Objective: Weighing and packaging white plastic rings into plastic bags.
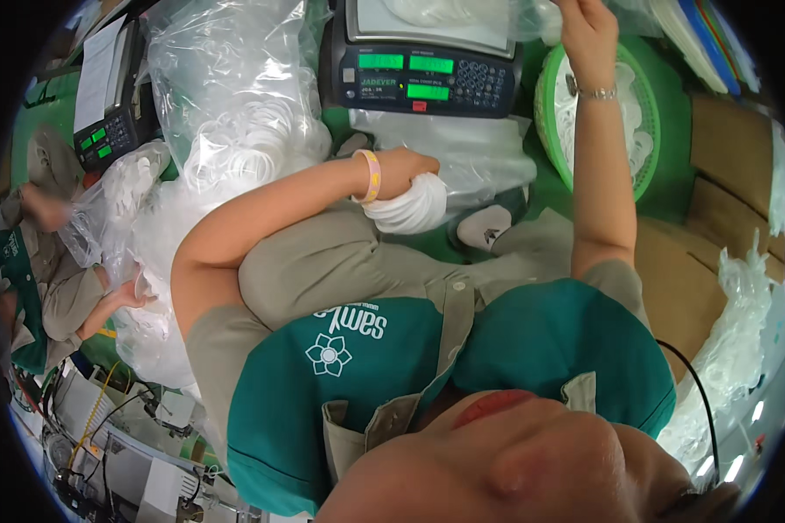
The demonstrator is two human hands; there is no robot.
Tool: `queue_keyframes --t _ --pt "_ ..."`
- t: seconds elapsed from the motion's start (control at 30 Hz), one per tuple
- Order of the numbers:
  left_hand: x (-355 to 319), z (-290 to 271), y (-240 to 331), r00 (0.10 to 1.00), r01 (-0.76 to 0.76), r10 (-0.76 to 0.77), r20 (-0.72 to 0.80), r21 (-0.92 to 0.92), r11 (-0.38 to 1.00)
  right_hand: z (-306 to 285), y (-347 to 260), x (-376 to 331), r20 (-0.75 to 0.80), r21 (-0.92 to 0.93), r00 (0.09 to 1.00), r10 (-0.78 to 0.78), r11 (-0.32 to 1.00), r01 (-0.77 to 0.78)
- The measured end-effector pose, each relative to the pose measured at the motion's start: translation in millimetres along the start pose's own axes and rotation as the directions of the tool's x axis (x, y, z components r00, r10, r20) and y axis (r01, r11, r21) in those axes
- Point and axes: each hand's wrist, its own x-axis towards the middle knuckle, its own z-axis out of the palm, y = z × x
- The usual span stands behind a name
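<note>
My left hand (403,170), a pink band on its wrist, is closed on a thick bundle of white rings (414,209) held over my lap. My right hand (587,30), with a silver bracelet on the wrist, reaches far forward to the pan of a dark counting scale (423,74). Its fingers are pinched on a clear plastic bag (536,17) that lies on the pan. Another clear flat bag (471,152) lies in front of the scale, just beyond my left hand.
A green basket (649,74) of white rings stands right of the scale, under my right forearm. Large clear bags of rings (236,105) pile up at left. Another person (48,261) sits far left beside a second scale (114,131). Cardboard boxes (724,174) stand at right.
</note>
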Motion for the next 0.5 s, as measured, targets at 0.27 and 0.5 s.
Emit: queue_keyframes --t 0.27,0.5 --pt "-20.0 7.6 -8.4 0.996 0.081 -0.083 -0.036 -0.059 0.995 80.3 93.4 65.4 0.708 -0.698 0.702 0.079 0.232 0.678" --pt "1.1 0.7 -3.6 0.911 -0.102 0.041 -0.41 -0.13 0.986 15.8 19.6 22.0 0.171 -0.643 0.956 -0.237 0.708 0.291"
